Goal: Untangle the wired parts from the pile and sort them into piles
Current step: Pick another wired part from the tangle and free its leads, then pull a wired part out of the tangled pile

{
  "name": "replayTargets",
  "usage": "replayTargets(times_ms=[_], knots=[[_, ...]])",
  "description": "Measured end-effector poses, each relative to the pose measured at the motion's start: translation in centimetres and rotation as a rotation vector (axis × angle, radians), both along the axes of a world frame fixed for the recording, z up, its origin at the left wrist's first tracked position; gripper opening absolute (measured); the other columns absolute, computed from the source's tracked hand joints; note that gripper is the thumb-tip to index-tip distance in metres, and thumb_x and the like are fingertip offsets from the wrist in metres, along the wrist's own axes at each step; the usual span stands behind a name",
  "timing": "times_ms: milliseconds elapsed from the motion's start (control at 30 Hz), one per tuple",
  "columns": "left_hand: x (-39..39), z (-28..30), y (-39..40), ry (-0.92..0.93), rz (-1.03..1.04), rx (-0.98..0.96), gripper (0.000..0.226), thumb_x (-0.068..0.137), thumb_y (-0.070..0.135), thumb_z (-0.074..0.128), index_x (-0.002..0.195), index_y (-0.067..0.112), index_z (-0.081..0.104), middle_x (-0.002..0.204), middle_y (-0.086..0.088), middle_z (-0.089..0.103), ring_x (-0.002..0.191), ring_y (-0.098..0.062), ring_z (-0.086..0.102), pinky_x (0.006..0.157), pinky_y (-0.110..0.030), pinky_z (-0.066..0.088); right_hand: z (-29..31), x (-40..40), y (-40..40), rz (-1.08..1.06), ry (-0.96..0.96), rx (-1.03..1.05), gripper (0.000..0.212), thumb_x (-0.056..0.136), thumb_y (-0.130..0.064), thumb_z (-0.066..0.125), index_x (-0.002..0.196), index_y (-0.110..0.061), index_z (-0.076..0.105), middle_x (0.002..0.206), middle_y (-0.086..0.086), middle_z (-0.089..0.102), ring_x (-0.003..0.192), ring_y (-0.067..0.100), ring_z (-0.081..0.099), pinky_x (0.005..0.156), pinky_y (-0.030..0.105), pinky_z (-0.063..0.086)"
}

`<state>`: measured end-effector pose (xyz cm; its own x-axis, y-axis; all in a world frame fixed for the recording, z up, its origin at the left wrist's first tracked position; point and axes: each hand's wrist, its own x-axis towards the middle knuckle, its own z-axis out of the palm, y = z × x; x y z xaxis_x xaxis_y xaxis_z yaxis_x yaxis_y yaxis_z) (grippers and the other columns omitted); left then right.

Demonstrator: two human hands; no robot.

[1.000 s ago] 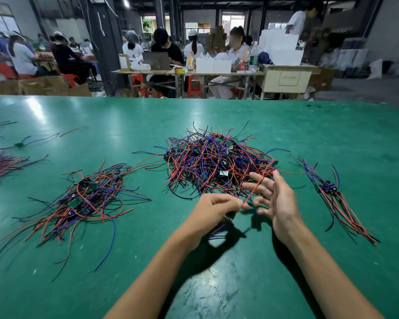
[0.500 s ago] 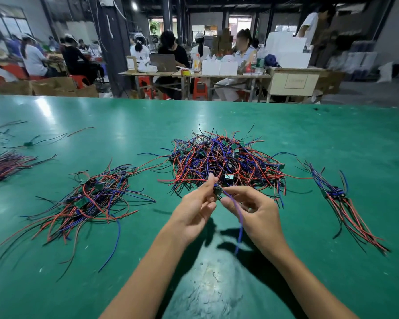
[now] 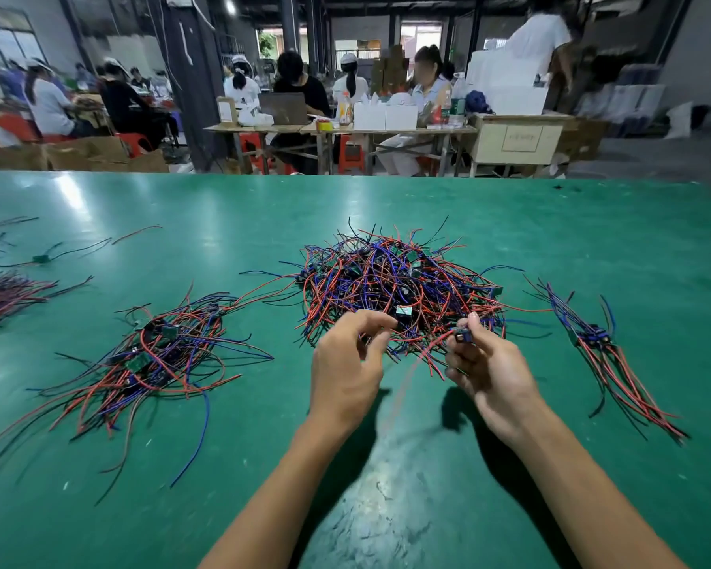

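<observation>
A big tangled pile [image 3: 403, 281] of red, blue and black wired parts with small green boards lies in the middle of the green table [image 3: 386, 207]. My right hand [image 3: 489, 371] pinches a small wired part [image 3: 462, 334] at the pile's near edge; a red wire trails from it. My left hand [image 3: 345, 363] is just left of it, fingers curled at the pile's front edge, thumb and forefinger close together; whether it grips a wire I cannot tell. A looser sorted pile [image 3: 157, 355] lies to the left, a neat bundle [image 3: 604, 355] to the right.
A dark bundle of wires [image 3: 9, 293] and a single wired part [image 3: 42, 258] lie at the far left of the table. Beyond the table's far edge, several people sit at work benches with boxes.
My hands have moved apart; the right hand has pulled a wired part out to the right, and the blue wire that hung between them is gone. The camera has tilted slightly.
</observation>
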<state>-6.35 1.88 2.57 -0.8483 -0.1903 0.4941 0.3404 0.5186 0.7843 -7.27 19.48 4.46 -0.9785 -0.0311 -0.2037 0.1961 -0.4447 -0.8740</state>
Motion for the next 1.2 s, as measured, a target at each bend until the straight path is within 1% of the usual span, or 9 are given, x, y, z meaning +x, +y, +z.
replayTargets(times_ms=[67,133,233,333,567,733,833,1000,1200], knots=[[-0.1,0.0,-0.3,-0.036,0.021,0.044,0.014,0.098,0.015,0.062,0.101,0.023,0.072,0.088,0.009,0.073,0.071,-0.002,0.065,0.066,-0.015,0.049,-0.1,-0.2,0.4,0.036,0.008,0.072,0.024,0.097,-0.039,0.058,0.08,-0.024,0.062,0.057,-0.005,0.059,0.044,0.007,0.05,0.046,0.018,0.045],[0.0,0.6,0.0,-0.254,-0.153,0.349,0.017,0.103,0.024,0.056,0.104,0.017,0.071,0.086,-0.003,0.075,0.059,-0.014,0.065,0.055,-0.022,0.05,-0.3,-0.3,0.4,0.089,0.063,0.243,0.027,0.093,-0.043,0.062,0.074,-0.024,0.066,0.058,-0.007,0.055,0.047,0.005,0.046,0.052,0.021,0.04],[0.7,1.3,0.6,-0.562,-0.488,0.507,0.036,0.102,0.041,0.053,0.105,0.012,0.074,0.093,-0.011,0.077,0.074,-0.024,0.072,0.067,-0.028,0.058,-0.8,-0.1,-0.1,0.198,0.207,0.409,0.027,0.085,-0.048,0.067,0.073,-0.024,0.073,0.069,-0.001,0.059,0.051,0.006,0.048,0.054,0.024,0.034],[1.5,1.0,1.3,-0.567,-0.674,0.515,0.032,0.103,0.028,0.055,0.117,0.004,0.069,0.105,-0.017,0.075,0.078,-0.024,0.074,0.074,-0.032,0.06,-1.5,0.3,-0.6,0.158,0.356,0.446,0.031,0.08,-0.047,0.071,0.073,-0.017,0.076,0.073,0.002,0.068,0.058,0.007,0.059,0.051,0.017,0.043],[1.3,1.0,1.6,-0.585,-0.574,0.544,0.025,0.104,0.011,0.049,0.124,0.011,0.065,0.075,0.005,0.071,0.057,-0.01,0.063,0.053,-0.018,0.047,-2.1,0.0,-0.8,-0.032,0.443,0.612,0.034,0.078,-0.064,0.073,0.091,-0.034,0.082,0.087,-0.004,0.075,0.075,0.022,0.058,0.084,0.06,0.054],[1.2,1.0,1.6,-0.584,-0.458,0.547,0.024,0.104,0.015,0.051,0.112,0.008,0.072,0.084,-0.006,0.076,0.05,-0.008,0.058,0.047,-0.017,0.041,-2.1,0.0,-1.2,-0.054,0.479,0.692,0.012,0.09,-0.039,0.071,0.094,-0.037,0.082,0.092,0.001,0.07,0.085,0.026,0.064,0.079,0.042,0.055],[1.1,0.8,1.6,-0.569,-0.44,0.556,0.023,0.101,0.019,0.056,0.104,0.007,0.076,0.087,-0.008,0.076,0.05,-0.008,0.056,0.045,-0.018,0.039,-2.2,0.2,-1.4,-0.046,0.532,0.739,0.021,0.095,-0.02,0.069,0.089,-0.038,0.078,0.092,0.008,0.064,0.079,-0.002,0.061,0.071,0.008,0.047],[1.2,0.5,1.4,-0.534,-0.432,0.445,0.024,0.095,0.018,0.064,0.082,0.004,0.08,0.086,-0.012,0.078,0.043,-0.013,0.057,0.034,-0.019,0.036,-3.0,0.4,-2.2,-0.067,0.425,0.756,0.024,0.097,-0.018,0.062,0.081,-0.024,0.079,0.088,-0.004,0.073,0.089,0.015,0.068,0.085,0.038,0.054],[1.1,0.5,1.4,-0.545,-0.452,0.392,0.022,0.091,0.019,0.068,0.08,0.004,0.08,0.074,-0.012,0.076,0.039,-0.015,0.047,0.034,-0.016,0.029,-3.1,-0.1,-3.1,-0.119,0.227,0.556,0.028,0.094,-0.017,0.056,0.076,-0.023,0.077,0.08,-0.002,0.073,0.075,0.011,0.065,0.071,0.038,0.059]])
